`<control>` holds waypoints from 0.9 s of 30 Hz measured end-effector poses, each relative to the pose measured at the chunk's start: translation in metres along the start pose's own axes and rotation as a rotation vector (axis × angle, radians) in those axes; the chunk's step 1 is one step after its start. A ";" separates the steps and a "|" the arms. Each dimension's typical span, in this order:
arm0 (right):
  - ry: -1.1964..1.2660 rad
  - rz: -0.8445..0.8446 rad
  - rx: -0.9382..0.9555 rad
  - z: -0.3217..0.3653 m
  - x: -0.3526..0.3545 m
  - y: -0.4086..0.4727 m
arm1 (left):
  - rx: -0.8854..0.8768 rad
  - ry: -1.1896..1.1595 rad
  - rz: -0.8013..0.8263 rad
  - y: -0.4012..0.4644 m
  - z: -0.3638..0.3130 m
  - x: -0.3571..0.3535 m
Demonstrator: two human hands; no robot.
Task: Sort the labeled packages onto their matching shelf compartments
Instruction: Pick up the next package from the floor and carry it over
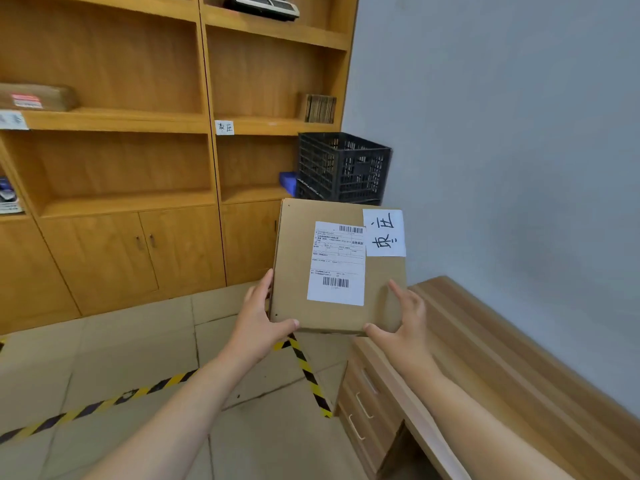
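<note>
I hold a flat cardboard box (294, 265) out in front of me with both hands. It carries a printed shipping label (337, 263) and a white handwritten tag (384, 233) at its top right corner. My left hand (258, 320) grips the box's near left corner, and my right hand (403, 323) grips its near right corner. The wooden shelf unit (207, 126) stands ahead, with a small handwritten label (224, 127) on a shelf edge and another label (13, 120) at the far left.
A black plastic crate (343, 166) stands beside the shelf, just behind the box. A brown package (36, 97) lies on the left shelf. A wooden desk with drawers (485, 358) is at my right. Black-and-yellow tape (304, 367) marks the tiled floor.
</note>
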State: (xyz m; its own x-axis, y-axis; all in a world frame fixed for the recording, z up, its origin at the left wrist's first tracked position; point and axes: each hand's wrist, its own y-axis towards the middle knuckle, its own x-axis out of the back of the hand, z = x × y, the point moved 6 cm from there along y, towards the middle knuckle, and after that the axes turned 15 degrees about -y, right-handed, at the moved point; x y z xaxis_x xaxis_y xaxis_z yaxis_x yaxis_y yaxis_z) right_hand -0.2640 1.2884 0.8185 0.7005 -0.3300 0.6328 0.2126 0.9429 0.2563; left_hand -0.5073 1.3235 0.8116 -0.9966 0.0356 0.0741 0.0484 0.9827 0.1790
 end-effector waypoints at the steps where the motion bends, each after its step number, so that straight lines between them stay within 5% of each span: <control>1: 0.009 0.011 0.010 0.001 -0.009 0.012 | -0.001 0.013 -0.018 0.010 0.003 0.006; 27: 0.076 0.162 0.234 0.032 -0.189 0.434 | -0.008 0.142 -0.344 0.388 0.053 0.079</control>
State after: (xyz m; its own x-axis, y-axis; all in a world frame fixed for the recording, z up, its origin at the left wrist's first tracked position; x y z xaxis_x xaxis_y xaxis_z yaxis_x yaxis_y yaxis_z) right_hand -0.3262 1.7587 0.8337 0.7635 -0.1635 0.6248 -0.0629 0.9440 0.3239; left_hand -0.5707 1.7170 0.8348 -0.9356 -0.3224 0.1438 -0.2864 0.9314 0.2247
